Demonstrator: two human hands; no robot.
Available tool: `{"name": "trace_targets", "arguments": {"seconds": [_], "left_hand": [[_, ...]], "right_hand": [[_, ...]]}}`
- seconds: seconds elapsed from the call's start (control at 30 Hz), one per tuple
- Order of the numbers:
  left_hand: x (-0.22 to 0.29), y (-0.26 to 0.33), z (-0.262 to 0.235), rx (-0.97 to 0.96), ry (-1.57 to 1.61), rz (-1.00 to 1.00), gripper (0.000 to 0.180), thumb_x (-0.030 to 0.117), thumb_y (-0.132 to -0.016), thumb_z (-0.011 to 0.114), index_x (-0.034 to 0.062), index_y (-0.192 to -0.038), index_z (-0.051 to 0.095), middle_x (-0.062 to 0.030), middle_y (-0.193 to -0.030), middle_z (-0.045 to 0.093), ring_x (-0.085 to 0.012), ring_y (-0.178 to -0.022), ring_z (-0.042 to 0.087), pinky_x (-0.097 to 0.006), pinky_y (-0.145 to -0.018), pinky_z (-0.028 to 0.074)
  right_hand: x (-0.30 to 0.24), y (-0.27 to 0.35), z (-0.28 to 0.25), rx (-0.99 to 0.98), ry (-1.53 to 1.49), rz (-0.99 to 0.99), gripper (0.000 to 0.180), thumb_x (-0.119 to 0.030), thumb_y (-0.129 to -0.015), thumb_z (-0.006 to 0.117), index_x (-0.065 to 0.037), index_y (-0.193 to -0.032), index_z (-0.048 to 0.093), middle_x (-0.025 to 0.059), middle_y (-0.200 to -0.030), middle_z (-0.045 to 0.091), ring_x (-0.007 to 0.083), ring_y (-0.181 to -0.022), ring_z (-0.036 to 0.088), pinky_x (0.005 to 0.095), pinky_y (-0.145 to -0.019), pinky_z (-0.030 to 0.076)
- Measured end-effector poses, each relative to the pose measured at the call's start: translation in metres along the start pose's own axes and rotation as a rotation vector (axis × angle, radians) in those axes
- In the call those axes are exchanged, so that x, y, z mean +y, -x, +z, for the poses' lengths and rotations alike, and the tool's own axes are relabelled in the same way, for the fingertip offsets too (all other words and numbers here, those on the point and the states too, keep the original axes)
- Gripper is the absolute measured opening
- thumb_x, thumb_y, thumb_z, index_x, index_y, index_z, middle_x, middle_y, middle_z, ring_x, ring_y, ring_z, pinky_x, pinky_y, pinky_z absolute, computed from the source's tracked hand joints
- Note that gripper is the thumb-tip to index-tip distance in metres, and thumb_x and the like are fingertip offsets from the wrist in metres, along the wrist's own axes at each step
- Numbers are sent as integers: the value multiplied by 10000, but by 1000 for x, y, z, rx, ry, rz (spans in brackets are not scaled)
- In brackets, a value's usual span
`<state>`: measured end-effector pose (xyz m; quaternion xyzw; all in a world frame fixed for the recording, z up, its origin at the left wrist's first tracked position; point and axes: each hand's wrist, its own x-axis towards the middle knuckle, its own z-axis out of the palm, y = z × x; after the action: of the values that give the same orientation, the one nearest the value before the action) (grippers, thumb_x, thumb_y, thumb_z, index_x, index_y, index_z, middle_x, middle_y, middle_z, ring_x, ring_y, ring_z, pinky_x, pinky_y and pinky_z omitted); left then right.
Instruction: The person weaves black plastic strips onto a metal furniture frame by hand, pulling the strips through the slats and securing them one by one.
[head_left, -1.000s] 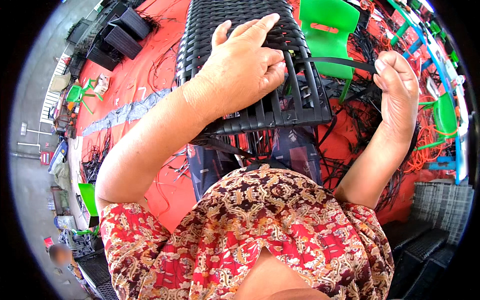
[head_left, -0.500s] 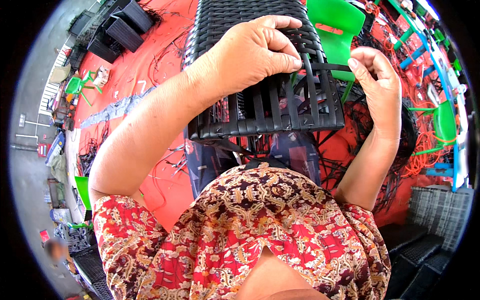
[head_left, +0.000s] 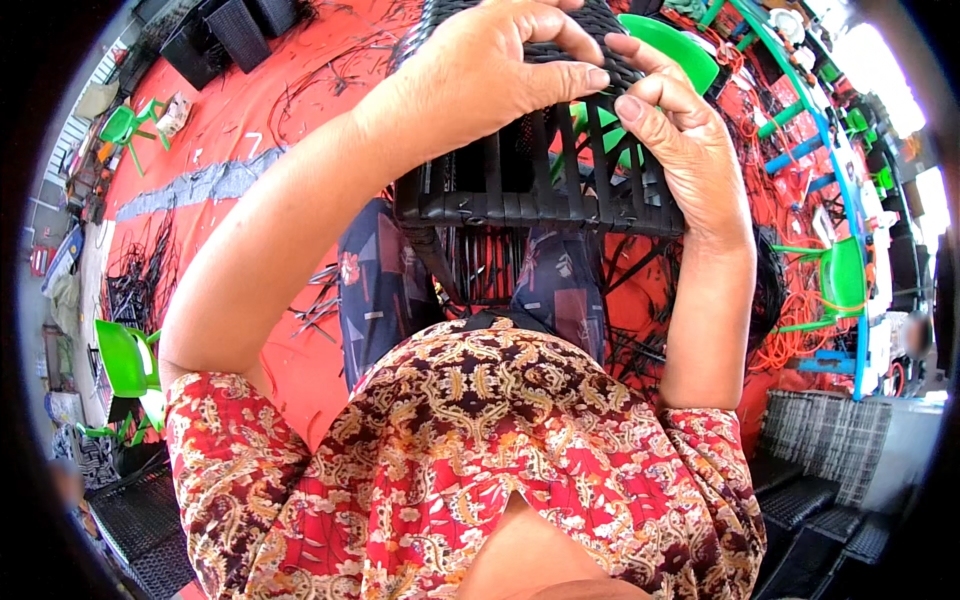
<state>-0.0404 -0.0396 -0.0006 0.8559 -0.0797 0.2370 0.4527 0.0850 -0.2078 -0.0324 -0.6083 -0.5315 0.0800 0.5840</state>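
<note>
Before me stands a black woven furniture piece (head_left: pixel 530 211), closely woven at its far part, with open upright strips (head_left: pixel 493 165) at the near end. My left hand (head_left: pixel 490 75) reaches over its top, thumb and forefinger curled together at the weave; what lies between them is hidden. My right hand (head_left: pixel 685 145) is at the right edge of the weave, fingers pinched close to the left fingertips. The flat black weaving strip it held is mostly hidden by the fingers now.
A green chair (head_left: pixel 672 45) stands just behind the woven piece. More green chairs (head_left: pixel 843 275) are at the right, by a blue frame (head_left: pixel 850 210); another green chair (head_left: pixel 125 360) is at the left. Loose black strips (head_left: pixel 145 280) litter the red floor covering (head_left: pixel 210 240). Dark woven pieces (head_left: pixel 240 45) stand far left.
My right hand has moved left, from holding a black strip stretched out sideways to close beside my left hand. The view has shifted, and both hands appear higher up.
</note>
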Motion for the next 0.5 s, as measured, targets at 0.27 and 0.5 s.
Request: {"name": "trace_targets", "arguments": {"seconds": [0.27,0.5], "left_hand": [[-8,19,3,-68,-1094,206,212,276,-796,570,104,-804,693,-196,-1320,466,-328,-1291,356,-545,-1034,225],[-19,25,4,-42,-932,34,261,308,-836,522,153,-959,693,-183,-1398,383,-315,-1341,295,-600,-1030,166]], "right_hand": [[-3,-11,4,-77,16,10,109,-93,-785,649,-28,-710,604,108,-1211,558,124,-1046,511,242,-828,386],[-9,-13,1,-137,-94,80,149,-55,-791,618,-16,-661,556,123,-1228,551,85,-952,527,217,-769,397]]}}
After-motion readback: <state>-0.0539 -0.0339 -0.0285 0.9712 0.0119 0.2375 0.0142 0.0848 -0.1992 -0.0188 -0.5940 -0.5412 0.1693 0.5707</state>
